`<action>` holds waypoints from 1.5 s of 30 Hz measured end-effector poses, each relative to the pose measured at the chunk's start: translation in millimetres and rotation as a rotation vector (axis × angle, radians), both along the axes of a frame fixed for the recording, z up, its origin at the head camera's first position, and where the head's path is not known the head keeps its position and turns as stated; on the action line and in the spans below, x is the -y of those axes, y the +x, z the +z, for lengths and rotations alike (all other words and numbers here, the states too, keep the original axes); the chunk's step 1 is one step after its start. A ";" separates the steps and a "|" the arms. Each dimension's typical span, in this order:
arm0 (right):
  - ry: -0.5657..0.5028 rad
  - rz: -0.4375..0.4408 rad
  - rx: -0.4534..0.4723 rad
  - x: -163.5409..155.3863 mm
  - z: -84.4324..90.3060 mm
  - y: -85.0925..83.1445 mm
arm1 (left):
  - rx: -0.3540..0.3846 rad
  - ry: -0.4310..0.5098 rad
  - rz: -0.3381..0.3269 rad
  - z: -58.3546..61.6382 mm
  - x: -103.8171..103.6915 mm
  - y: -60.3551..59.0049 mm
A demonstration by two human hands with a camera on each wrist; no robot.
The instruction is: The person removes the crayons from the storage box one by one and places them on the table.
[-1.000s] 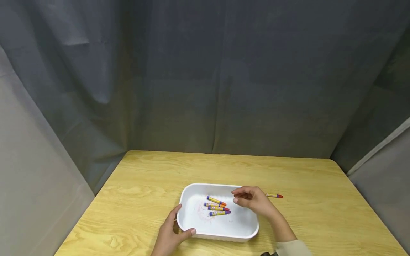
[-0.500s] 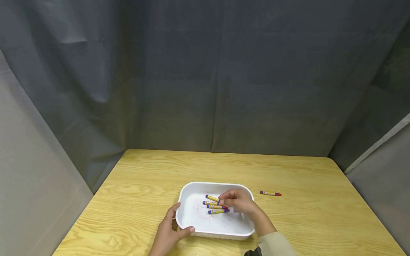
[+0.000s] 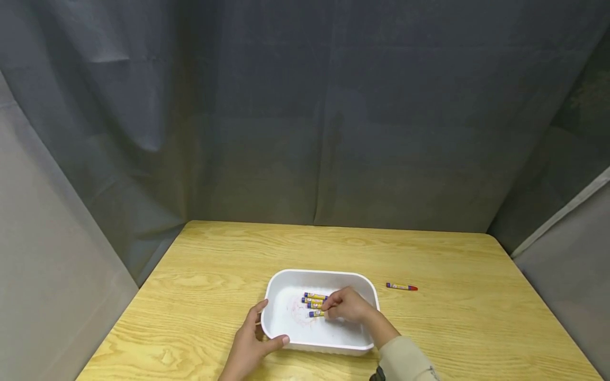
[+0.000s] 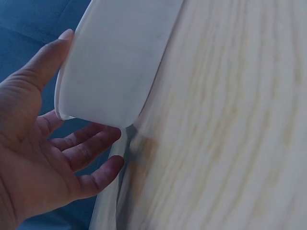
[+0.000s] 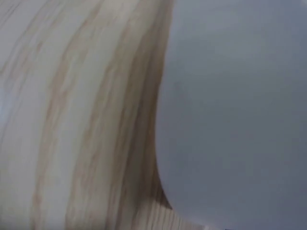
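A white tray [image 3: 295, 338] stands on the wooden table, and several yellow-wrapped crayons [image 3: 312, 300] lie side by side in it. My left hand [image 3: 250, 338] holds the tray's left near corner, thumb on the near rim. In the left wrist view the fingers curl by the tray's end wall [image 4: 115, 72]. Inside the tray, my right hand [image 3: 350, 305] pinches the nearest crayon [image 3: 315, 314] by its right end. That hand hides the right ends of the crayons. The right wrist view shows the tray's outer side [image 5: 230, 120] without the hand.
A red-tipped crayon [image 3: 402, 287] lies on the table [image 3: 229, 254] to the right of the tray. Dark grey curtains [image 3: 267, 132] hang behind the table, with lighter cloth [image 3: 43, 238] on the left side. Pinkish marks show on the tray floor.
My right hand has come down and leftward into the tray onto the crayons. The farthest crayon has turned from slanted to nearly level with the others. My left hand stays at the tray.
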State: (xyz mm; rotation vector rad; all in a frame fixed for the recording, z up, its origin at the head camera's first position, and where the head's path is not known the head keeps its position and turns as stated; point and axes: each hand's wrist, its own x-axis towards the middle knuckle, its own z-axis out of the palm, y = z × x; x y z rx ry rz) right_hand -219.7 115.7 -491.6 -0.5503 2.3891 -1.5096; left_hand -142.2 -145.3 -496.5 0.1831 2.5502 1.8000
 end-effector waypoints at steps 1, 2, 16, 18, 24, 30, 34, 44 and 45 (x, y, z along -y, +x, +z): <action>0.013 -0.001 -0.008 0.9 -0.7 -0.5 | -0.003 0.001 0.002 -0.4 0.0 -0.5; 0.032 -0.003 -0.020 1.7 -1.2 -0.8 | -0.006 0.000 0.003 -0.7 -0.1 -0.8; 0.252 -0.069 -0.130 4.1 -5.3 2.1 | 0.028 0.008 -0.013 1.0 -2.7 0.5; 0.235 -0.071 -0.132 2.5 -4.4 3.2 | 0.032 0.003 -0.012 1.5 -3.1 1.2; 0.186 -0.105 -0.167 -2.1 1.8 5.9 | 0.022 0.001 -0.014 2.7 -3.6 1.4; 0.150 -0.119 -0.220 -4.3 5.3 9.4 | 0.034 -0.005 -0.012 1.3 -2.2 1.8; 0.150 -0.119 -0.271 -6.4 7.6 12.6 | 0.042 0.005 -0.012 -0.2 -2.1 2.3; 0.125 -0.120 -0.317 -31.7 35.0 29.8 | 0.006 -0.025 -0.016 3.5 -3.2 1.7; 0.119 -0.123 -0.328 -34.6 37.2 30.4 | 0.009 -0.033 -0.014 3.5 -3.1 1.8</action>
